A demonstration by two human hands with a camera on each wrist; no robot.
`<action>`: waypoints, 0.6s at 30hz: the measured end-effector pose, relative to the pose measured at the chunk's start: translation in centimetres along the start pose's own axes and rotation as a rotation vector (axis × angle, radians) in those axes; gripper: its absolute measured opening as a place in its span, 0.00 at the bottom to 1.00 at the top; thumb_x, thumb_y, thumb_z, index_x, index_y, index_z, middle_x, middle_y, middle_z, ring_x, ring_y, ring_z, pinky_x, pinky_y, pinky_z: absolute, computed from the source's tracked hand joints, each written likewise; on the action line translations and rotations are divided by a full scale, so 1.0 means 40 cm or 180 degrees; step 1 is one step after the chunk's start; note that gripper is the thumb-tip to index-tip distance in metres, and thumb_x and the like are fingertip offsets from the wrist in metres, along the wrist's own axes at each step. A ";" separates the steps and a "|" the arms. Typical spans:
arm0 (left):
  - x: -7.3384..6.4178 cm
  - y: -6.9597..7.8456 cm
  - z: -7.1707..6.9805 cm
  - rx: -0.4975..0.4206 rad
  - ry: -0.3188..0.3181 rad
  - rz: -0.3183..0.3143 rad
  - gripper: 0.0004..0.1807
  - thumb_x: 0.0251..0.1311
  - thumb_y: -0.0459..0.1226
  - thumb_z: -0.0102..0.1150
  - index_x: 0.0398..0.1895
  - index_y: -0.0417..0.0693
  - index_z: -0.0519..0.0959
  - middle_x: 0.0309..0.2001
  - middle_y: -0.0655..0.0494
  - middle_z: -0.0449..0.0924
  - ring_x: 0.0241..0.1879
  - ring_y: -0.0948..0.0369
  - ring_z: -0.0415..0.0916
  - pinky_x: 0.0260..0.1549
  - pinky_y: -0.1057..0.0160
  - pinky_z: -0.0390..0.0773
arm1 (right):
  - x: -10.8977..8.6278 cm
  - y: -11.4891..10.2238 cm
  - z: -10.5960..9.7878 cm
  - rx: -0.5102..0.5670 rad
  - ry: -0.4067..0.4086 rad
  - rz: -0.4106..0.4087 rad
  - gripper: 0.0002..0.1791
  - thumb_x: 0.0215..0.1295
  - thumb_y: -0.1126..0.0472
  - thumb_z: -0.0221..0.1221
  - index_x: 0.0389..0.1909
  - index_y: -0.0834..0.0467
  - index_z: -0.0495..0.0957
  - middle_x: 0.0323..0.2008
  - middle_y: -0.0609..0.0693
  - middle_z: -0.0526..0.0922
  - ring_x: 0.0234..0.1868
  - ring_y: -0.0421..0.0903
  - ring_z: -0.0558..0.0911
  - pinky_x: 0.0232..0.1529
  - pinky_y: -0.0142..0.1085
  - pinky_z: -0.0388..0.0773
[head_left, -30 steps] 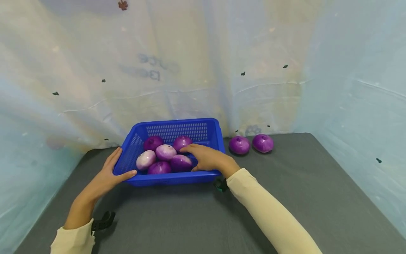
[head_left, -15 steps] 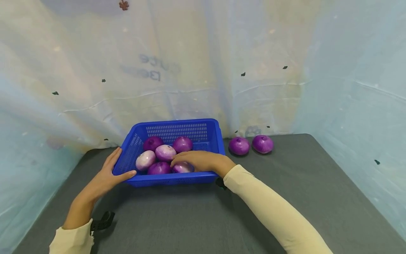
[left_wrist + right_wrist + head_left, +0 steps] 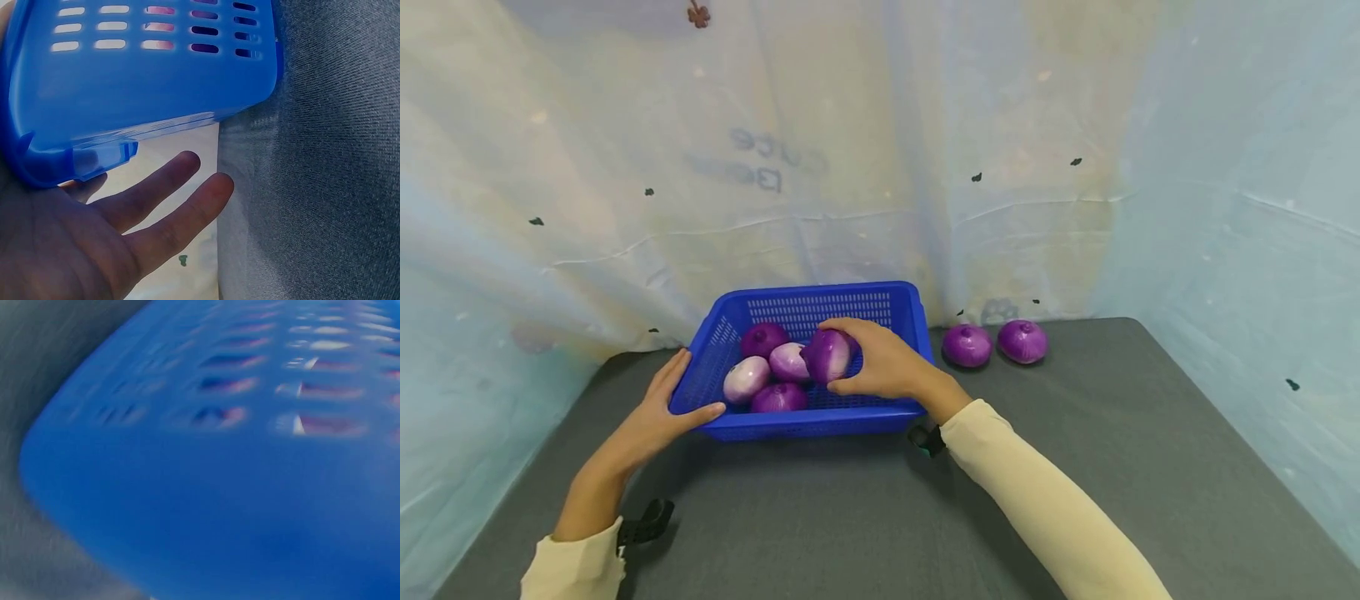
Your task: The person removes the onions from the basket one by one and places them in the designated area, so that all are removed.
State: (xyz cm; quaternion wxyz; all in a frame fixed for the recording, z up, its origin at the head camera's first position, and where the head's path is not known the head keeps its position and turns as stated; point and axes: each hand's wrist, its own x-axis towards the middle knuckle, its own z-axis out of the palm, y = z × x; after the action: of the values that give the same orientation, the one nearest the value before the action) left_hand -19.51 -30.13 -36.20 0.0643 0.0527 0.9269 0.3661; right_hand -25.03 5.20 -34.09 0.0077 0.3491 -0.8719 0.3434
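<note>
On the table stands the basket, the hanging sheet at its 12 o'clock, the left hand against it at 8. Around its middle onion, a back onion lies at 10 o'clock, a side onion at 8, a front onion at 6; the held onion, in the right hand, is at 3. Outside, at the basket's 3 o'clock, lie a near loose onion and, just beyond, a far loose onion.

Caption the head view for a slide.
Right hand grips an onion over a blue basket; left hand touches its rim.
</note>
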 end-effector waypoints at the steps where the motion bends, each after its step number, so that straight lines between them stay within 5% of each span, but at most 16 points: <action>1: 0.000 0.001 0.000 0.0010 -0.0001 -0.0002 0.59 0.62 0.56 0.60 0.80 0.59 0.26 0.80 0.46 0.18 0.75 0.28 0.30 0.59 0.17 0.45 | -0.009 -0.003 -0.006 0.0226 0.0019 -0.0006 0.43 0.53 0.47 0.71 0.71 0.45 0.66 0.66 0.45 0.74 0.64 0.45 0.75 0.61 0.43 0.78; 5: 0.000 0.003 -0.003 0.0037 0.0013 0.0017 0.59 0.63 0.55 0.60 0.80 0.58 0.26 0.80 0.46 0.19 0.75 0.28 0.31 0.59 0.18 0.46 | -0.042 -0.014 -0.020 0.1172 -0.0253 -0.0278 0.41 0.54 0.52 0.70 0.70 0.48 0.65 0.64 0.45 0.73 0.62 0.44 0.75 0.60 0.42 0.79; 8: 0.000 0.002 -0.006 0.0034 0.0033 0.0034 0.59 0.63 0.55 0.60 0.80 0.58 0.26 0.80 0.46 0.19 0.75 0.28 0.31 0.59 0.18 0.46 | -0.055 -0.015 -0.017 0.1563 -0.0609 -0.0528 0.41 0.56 0.57 0.67 0.71 0.52 0.63 0.67 0.48 0.70 0.65 0.44 0.74 0.66 0.45 0.74; 18: 0.000 0.004 -0.001 -0.0031 -0.0015 -0.0039 0.59 0.63 0.56 0.60 0.80 0.59 0.25 0.80 0.46 0.18 0.75 0.28 0.30 0.59 0.17 0.44 | -0.061 -0.001 -0.004 0.1626 -0.0906 -0.0539 0.45 0.56 0.59 0.68 0.74 0.50 0.58 0.70 0.46 0.65 0.70 0.43 0.71 0.71 0.39 0.68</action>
State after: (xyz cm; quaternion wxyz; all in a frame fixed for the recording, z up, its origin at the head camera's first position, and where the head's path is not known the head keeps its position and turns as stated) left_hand -19.52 -30.04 -36.05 0.0690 0.0475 0.9252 0.3701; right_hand -23.19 6.74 -34.58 -0.1740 0.4558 -0.7174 0.4974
